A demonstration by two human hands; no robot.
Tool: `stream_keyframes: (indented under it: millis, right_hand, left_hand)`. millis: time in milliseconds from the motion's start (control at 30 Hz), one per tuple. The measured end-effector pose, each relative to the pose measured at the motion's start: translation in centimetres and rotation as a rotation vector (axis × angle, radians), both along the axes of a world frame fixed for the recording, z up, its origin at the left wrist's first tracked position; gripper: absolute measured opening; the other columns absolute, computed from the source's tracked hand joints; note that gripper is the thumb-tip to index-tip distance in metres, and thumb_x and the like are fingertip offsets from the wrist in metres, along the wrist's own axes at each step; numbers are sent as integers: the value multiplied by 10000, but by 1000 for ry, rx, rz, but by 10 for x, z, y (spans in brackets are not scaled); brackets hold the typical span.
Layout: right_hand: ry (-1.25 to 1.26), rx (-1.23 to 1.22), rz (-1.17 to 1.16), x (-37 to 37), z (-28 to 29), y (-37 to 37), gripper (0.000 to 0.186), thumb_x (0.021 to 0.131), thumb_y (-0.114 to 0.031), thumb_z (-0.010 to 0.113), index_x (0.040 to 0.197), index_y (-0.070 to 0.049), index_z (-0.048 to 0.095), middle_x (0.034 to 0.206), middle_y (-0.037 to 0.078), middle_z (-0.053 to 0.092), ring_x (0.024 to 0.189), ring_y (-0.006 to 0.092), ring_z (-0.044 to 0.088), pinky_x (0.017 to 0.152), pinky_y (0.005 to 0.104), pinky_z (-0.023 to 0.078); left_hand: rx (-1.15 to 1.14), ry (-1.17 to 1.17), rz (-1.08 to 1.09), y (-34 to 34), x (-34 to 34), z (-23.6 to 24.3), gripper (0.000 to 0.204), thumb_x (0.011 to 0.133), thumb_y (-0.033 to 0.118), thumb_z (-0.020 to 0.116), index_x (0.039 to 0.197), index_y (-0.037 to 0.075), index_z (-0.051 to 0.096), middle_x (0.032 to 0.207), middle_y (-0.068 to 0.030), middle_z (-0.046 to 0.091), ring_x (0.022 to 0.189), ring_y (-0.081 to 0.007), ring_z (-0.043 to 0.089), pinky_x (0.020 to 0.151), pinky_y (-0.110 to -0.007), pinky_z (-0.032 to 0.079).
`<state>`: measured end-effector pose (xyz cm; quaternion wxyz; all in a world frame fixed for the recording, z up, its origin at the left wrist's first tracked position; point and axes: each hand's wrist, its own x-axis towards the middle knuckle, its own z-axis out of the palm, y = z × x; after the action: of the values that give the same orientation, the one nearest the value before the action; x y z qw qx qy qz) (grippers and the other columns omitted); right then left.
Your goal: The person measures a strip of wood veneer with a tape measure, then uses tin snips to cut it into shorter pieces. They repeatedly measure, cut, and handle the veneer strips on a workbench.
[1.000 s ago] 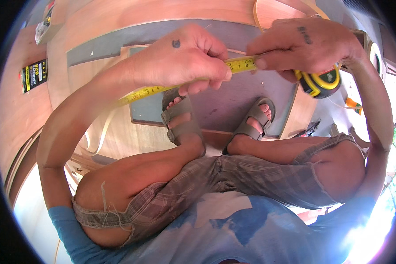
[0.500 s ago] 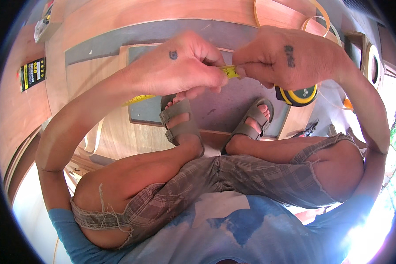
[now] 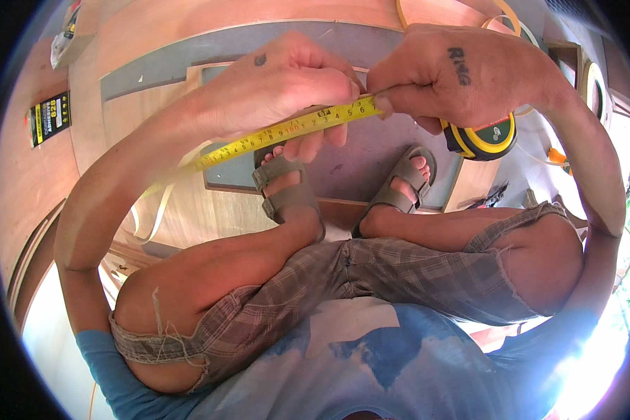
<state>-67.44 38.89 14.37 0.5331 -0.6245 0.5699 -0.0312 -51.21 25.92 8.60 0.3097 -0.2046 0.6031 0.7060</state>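
A yellow tape measure blade [image 3: 287, 130] stretches slantwise from beneath my left forearm up to my right hand, its marked face showing. My right hand [image 3: 455, 80] is closed, thumb and forefinger pinching the blade. The black and yellow tape case [image 3: 486, 140] sits under that hand, partly covered by it. My left hand [image 3: 280, 87] is closed too: its thumb and forefinger meet at the blade's upper edge beside the right fingertips, and its other fingers curl below and behind the blade. The blade's far left end is blurred beneath my forearm.
A framed panel [image 3: 451, 183] lies under my sandalled feet. Wooden boards [image 3: 189, 21] surround it. Thin pale strips curl at the upper right and lower left. A black and yellow packet [image 3: 50, 119] lies at the left, and a roll [image 3: 595, 101] stands at the right.
Both hands have risen slightly. My left grip has shifted, so a long stretch of blade now shows where the hand covered it. The tape case has moved a little right and up.
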Motion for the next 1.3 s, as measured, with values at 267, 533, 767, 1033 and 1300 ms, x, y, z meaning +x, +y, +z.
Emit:
stream_keyframes:
  millis: [267,533,767,1033,1300]
  right_hand:
    - [24,-136,28,7,2,14,236,1008,-153,494,913,-3,649,583,82,623,544,169,653,539,311,511]
    - [44,-7,126,-9,-21,11,183,986,-142,555,908,-4,646,655,122,646,589,242,656,553,343,499]
    - [-71,-267,188,-14,-49,16,190,973,-131,517,1121,-28,575,661,175,610,615,357,623,557,432,470]
    - [147,-240,126,-21,-46,19,319,857,-117,571,1170,-59,550,719,178,633,658,379,632,578,463,482]
    - [304,-477,19,-8,-74,19,271,843,-88,570,1107,-29,562,1043,218,610,776,407,656,647,487,522]
  left_hand:
    - [100,14,-39,-1,-3,-3,211,934,163,576,948,-43,622,780,-170,708,627,-230,720,514,-307,571]
    - [126,4,-55,-3,-6,-3,232,942,177,588,950,-53,620,799,-179,715,631,-241,723,515,-314,574]
    - [106,-47,-3,1,-2,-13,184,945,163,573,935,-16,613,754,-148,697,577,-200,693,458,-304,521]
    - [-69,-24,73,0,-7,-28,161,926,162,529,874,18,580,689,-107,646,456,-122,550,404,-272,415]
    - [-117,26,13,-18,-9,-44,258,917,273,519,899,30,603,661,-77,598,481,-125,533,437,-285,420]
